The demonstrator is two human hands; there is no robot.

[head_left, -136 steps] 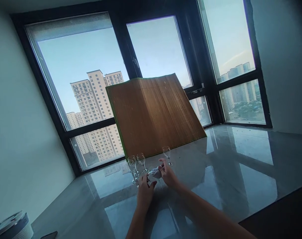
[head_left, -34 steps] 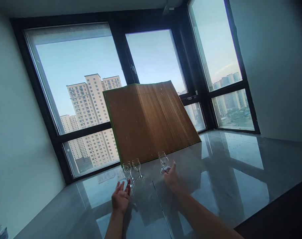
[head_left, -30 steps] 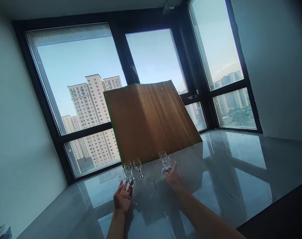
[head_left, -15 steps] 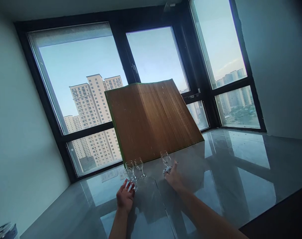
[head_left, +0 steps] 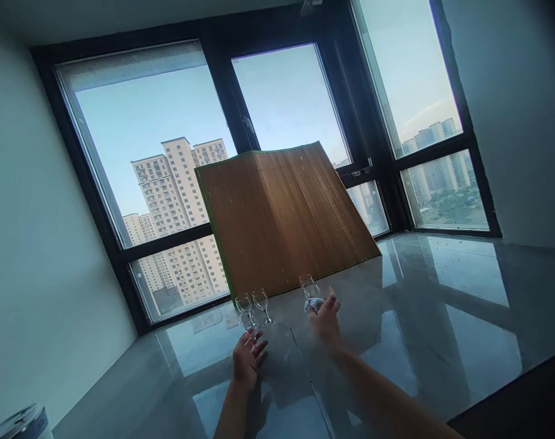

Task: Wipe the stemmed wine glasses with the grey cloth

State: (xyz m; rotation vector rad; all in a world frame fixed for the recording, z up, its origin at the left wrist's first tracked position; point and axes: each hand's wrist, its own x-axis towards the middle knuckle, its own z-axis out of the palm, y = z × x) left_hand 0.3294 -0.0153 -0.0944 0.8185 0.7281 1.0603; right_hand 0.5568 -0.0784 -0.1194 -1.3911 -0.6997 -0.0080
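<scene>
In the head view, my left hand [head_left: 246,363] is just in front of a stemmed glass [head_left: 247,318], its fingers apart. The fingertips overlap the lower part of that glass, and I cannot tell whether they touch it. Two more stemmed glasses stand close behind, one on the left [head_left: 243,301] and one on the right [head_left: 261,299]. My right hand [head_left: 324,320] is closed on a crumpled pale cloth [head_left: 312,305]. The cloth covers the lower part of another clear glass [head_left: 307,284], whose stem and foot are hidden.
A brown bamboo-like mat [head_left: 282,213] with a green edge leans against the dark window frame [head_left: 227,91] behind the glasses. The glossy grey tiled surface [head_left: 168,390] mirrors the windows. A white and blue container [head_left: 25,424] sits at the lower left edge.
My left hand has shifted right and its fingers have spread; the front glass has gone from tilted to more upright. My right hand with the cloth stays by its glass. The view has shifted slightly.
</scene>
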